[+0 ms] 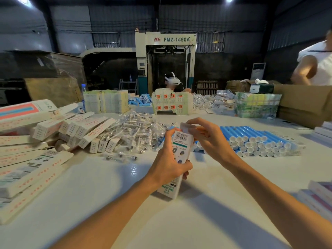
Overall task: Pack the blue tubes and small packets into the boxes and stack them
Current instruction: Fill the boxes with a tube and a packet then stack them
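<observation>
My left hand (168, 164) grips a long white box (177, 155) round its middle, holding it upright over the white table (125, 203). A barcode shows near the box's top. My right hand (206, 139) is at the box's upper end, its fingers pinching the end flap. Just behind lies a heap of small clear packets (136, 133). Blue tubes (255, 139) with white caps lie stacked in rows to the right. Packed white boxes (84, 132) lean in a pile at the left.
Flat box blanks (27, 169) lie at the left edge, more boxes (319, 193) at the right edge. Across the table stand bundled cartons (106, 101), another tube pile (142, 100) and a person wearing a headset (172, 81). Someone in white (314, 65) stands far right.
</observation>
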Available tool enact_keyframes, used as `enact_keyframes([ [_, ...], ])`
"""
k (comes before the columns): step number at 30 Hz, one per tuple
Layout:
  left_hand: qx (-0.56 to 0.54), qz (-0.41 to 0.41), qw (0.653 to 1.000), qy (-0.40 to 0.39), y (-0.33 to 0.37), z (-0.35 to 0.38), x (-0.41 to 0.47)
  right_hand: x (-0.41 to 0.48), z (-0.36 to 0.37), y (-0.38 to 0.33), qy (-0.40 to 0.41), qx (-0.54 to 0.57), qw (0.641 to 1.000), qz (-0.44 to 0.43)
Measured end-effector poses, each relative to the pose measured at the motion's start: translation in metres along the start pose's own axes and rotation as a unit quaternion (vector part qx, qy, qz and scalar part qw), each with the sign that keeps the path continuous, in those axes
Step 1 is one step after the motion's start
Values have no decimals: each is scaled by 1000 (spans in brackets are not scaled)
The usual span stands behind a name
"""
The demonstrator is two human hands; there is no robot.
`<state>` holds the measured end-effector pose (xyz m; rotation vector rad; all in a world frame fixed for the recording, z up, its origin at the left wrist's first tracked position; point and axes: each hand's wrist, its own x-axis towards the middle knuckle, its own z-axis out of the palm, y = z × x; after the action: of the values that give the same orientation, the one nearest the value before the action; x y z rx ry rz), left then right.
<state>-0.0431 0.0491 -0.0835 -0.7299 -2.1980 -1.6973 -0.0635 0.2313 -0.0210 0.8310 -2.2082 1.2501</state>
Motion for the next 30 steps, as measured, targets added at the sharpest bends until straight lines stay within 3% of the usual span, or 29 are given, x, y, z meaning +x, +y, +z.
enact_keyframes([
  [5, 14, -4, 1000, 8, 1, 0, 0, -4, 1, 3, 10, -46, 999, -28],
  [8, 11, -5, 1000, 10, 3, -2, 0, -9, 1, 0, -27, 60, 997, 27],
  [11, 29, 9, 1000, 8, 4, -3, -1, -13, 5, -4, -6, 155, 984, 84],
  [18, 44, 13, 999, 11, 4, -6, -2, -11, 7, -5, 15, 238, 958, 162],
  [30, 69, 24, 997, -6, 11, -4, -5, -5, -9, -12, -25, 167, 973, 160],
])
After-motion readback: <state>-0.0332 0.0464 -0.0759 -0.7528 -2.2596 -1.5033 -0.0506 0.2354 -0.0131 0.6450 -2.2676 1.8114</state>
